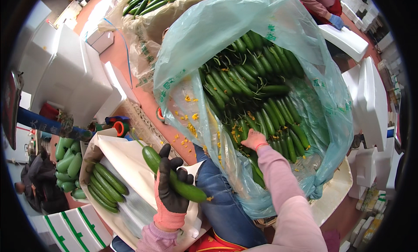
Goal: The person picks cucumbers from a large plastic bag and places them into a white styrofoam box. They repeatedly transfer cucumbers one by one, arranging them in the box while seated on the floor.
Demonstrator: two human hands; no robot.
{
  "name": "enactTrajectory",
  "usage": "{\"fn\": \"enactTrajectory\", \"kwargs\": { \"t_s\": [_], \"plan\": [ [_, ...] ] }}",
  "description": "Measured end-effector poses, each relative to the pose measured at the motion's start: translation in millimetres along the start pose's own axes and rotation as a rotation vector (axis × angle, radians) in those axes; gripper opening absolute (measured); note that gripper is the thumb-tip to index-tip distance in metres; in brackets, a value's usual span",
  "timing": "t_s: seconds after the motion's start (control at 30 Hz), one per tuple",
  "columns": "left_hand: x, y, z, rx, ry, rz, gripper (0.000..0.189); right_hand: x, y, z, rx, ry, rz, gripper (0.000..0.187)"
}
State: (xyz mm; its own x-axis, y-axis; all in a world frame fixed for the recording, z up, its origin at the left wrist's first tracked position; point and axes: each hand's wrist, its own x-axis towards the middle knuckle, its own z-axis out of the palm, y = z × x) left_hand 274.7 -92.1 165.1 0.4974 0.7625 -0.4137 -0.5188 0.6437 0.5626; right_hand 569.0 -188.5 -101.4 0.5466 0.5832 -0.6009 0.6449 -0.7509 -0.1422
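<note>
My left hand [173,186], in a pink work glove with black coated palm and fingers, holds one cucumber [189,190] with its stem at the upper end. It is above a paper-lined box [130,234], where several cucumbers [106,186] lie side by side. My right hand [254,139] reaches down among the cucumbers [274,116] stacked in rows in a large container lined with a bluish-green plastic bag [336,98]. Its fingertips are partly hidden between the cucumbers, so a grip cannot be made out. Yellow blossom bits [192,129] lie on the bag's liner.
Another lined container of cucumbers [156,4] stands at the top. White foam boxes [72,69] are stacked at the left, with more foam pieces [372,105] at the right. A co-worker's gloved hand [336,22] touches a foam lid [344,41]. Another person [40,183] is at the far left.
</note>
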Motion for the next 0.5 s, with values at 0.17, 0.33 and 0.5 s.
{"fn": "enactTrajectory", "kwargs": {
  "t_s": [0.17,0.33,0.5],
  "plan": [
    [-5.7,9.1,-24.4,0.001,-0.041,-0.201,0.054,-7.0,9.5,17.2,0.622,0.159,0.002,0.05],
    [-4.6,-11.7,9.4,0.061,-0.11,-0.29,0.059,-112.2,-6.7,-85.9,1.668,-0.466,-0.375,0.047],
    [-21.8,-26.7,47.9,0.638,-0.142,0.18,0.052,-228.0,-78.4,-161.9,1.127,-0.071,-0.698,0.05]
  ]
}}
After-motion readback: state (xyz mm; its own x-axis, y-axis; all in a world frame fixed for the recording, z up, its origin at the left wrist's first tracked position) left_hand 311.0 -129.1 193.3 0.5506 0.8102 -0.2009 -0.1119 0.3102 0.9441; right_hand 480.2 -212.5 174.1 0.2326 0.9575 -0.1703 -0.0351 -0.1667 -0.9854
